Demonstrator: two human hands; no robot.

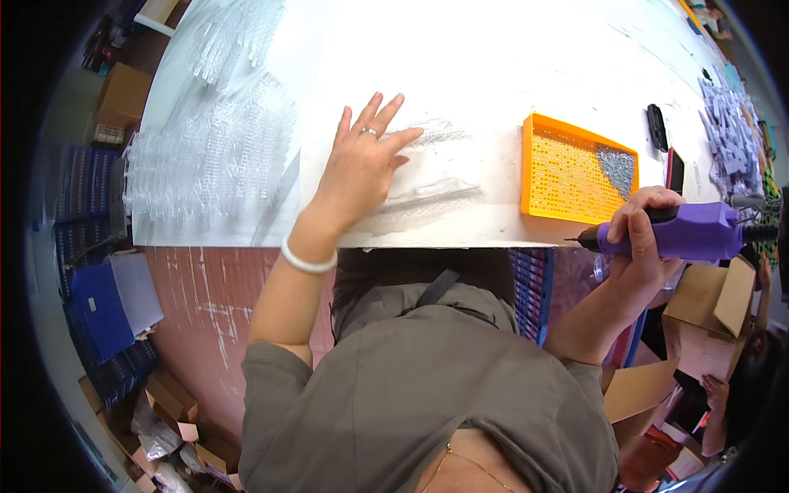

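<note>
My right hand (pixel 643 234) is wrapped round a purple electric screwdriver (pixel 699 232), whose dark tip points left along the table's front edge. Just beyond it lies a yellow perforated tray (pixel 528 168) with small metal screws (pixel 616 168) heaped in its right part. Over the white table (pixel 477 74), my left hand (pixel 362 164) has its fingers spread and holds nothing. To the left of that hand, many clear plastic strips (pixel 209 156) lie in rows. Grey scuff marks cover the tabletop beside my left fingers.
A black object (pixel 657 127) and a dark flat phone-like thing (pixel 675 170) lie right of the tray. Grey-white parts (pixel 730 131) are piled at the far right. Cardboard boxes (pixel 708 316) stand at the lower right, near another person's hand (pixel 717 393). Blue crates (pixel 86 189) are stacked at the left.
</note>
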